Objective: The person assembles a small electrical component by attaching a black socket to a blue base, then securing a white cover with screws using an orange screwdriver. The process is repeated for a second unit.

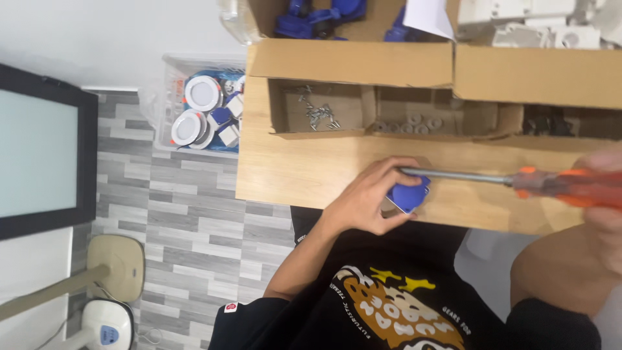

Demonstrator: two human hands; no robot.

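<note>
Grey plank flooring (pixel 188 220) runs beside a wooden counter (pixel 291 175), whose near edge meets the person's black shirt. Left hand (pixel 366 201) has its grip clenched around a small blue plastic part (pixel 409 193) at that near edge. Right hand (pixel 606 194), blurred at the frame's right edge, grasps an orange-handled screwdriver (pixel 557 185), its shaft reaching the part. Open cardboard trays (pixel 363 97) of screws and washers line the far side, leaving a bare strip between.

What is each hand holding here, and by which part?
The left hand grips a small blue part around its body. The right hand holds a screwdriver by its orange handle.
</note>
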